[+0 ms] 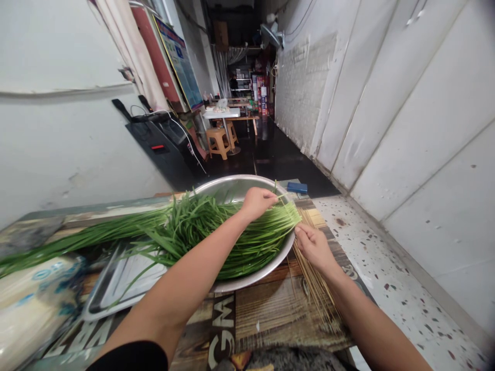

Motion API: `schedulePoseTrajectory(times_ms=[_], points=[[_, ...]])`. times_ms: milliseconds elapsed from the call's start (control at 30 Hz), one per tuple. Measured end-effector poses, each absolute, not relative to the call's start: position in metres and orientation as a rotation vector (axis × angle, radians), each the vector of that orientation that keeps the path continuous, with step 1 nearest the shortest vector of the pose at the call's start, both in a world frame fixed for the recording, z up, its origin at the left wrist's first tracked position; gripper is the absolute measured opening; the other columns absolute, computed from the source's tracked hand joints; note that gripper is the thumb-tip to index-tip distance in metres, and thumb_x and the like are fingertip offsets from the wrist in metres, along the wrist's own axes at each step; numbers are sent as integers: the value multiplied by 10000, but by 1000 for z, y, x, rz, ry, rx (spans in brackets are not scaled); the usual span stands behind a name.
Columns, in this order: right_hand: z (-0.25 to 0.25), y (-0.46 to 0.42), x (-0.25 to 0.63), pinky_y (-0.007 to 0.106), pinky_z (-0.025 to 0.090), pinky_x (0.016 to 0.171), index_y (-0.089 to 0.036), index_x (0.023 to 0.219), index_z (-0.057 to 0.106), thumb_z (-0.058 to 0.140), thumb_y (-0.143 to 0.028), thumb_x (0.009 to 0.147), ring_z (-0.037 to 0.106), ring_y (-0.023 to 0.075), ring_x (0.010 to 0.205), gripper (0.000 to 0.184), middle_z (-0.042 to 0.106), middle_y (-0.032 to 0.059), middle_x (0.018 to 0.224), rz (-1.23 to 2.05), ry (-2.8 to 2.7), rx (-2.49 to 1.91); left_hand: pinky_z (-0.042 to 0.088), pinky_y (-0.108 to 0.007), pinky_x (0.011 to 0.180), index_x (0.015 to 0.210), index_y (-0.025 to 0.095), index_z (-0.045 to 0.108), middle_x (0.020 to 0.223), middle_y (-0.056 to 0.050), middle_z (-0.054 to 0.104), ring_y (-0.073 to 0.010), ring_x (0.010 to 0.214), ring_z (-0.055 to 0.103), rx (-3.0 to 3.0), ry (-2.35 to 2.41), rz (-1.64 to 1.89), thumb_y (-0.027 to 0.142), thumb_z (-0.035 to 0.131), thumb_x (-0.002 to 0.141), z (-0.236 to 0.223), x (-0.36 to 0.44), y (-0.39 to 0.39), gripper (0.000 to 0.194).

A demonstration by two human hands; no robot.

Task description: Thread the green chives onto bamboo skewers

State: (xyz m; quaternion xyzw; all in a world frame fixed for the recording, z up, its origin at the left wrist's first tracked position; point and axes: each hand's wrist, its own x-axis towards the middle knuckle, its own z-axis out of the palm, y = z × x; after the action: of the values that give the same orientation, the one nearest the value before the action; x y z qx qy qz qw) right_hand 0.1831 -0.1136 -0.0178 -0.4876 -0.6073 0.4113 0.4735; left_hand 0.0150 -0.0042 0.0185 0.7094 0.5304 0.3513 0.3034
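Observation:
A heap of garlic chives (247, 242) fills the wide metal basin (253, 284), pale stem ends toward the right rim. Above those stems my left hand (258, 202) is closed in a pinch on a thin pale-green chive stalk. At the right rim my right hand (314, 247) is pinched shut against the stem ends; what lies between its fingertips is too small to make out. Thin bamboo skewers (315, 288) lie on the table under and beside the right hand.
More long chives (96, 234) stretch left over a metal tray (102, 291). A plastic-wrapped white package (38, 309) sits at the left front. Behind the basin is a small blue box (297, 187). Farther back are a black machine (158, 144), a stool (218, 141) and a white table (222, 113).

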Motion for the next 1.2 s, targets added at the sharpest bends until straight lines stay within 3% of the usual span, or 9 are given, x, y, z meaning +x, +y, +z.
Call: schedulePoseTrajectory(times_ms=[667,1200], points=[[-17,-114,184,219,239,449,-197,571,356,426,-416,859,285,83,446,368,312,-59,477,981,-1515,-1187,458,-209,562,723,141,720,582,-12,671,-129,551,633,1888,1443,942,247,645,685,22,16,-6,135],[-20,-113,184,224,220,450,-200,565,346,430,-397,860,274,85,447,365,313,-60,473,972,-1518,-1197,461,-211,561,764,136,726,643,-28,692,-123,545,629,1916,1387,931,237,653,695,19,16,-5,143]])
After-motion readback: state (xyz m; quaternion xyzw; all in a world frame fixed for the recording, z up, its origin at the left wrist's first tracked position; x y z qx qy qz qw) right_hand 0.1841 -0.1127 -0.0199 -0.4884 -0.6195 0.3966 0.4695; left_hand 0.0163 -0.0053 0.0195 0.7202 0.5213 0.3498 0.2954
